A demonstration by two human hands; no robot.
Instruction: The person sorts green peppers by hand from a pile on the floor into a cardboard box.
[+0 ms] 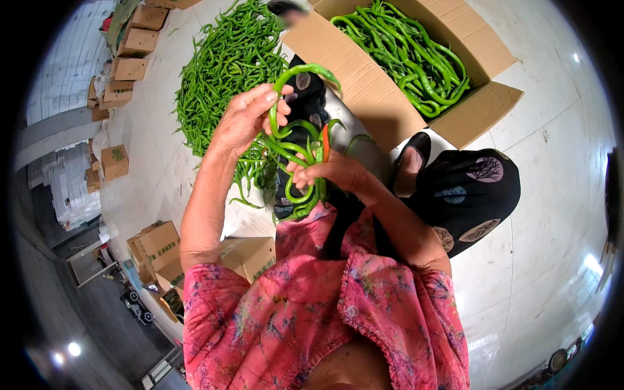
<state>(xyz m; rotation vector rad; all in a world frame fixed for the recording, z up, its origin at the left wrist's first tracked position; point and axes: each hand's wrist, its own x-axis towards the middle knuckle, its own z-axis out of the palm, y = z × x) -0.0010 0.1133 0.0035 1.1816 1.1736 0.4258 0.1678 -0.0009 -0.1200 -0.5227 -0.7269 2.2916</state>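
Observation:
Between the thumb and fingers of my left hand [253, 117] is a long curled green chili pepper [292, 73], its upper end bending over to the right. Lower down, my right hand [336, 171] grips a bunch of green chili peppers [304, 151]. One orange-red pepper [326, 141] stands up out of that bunch. Several peppers hang below my right fingers, over my lap. Beyond my left hand a large heap of green chili peppers [234, 63] spreads over the floor. An open cardboard box [358, 83] at the upper right holds long green peppers [414, 58].
Raised box flaps [480, 114] jut toward my right knee [482, 195]. Cardboard boxes [129, 68] line the far left side, and more boxes [158, 248] stand near my left elbow. Pale tiled floor [551, 204] extends to the right.

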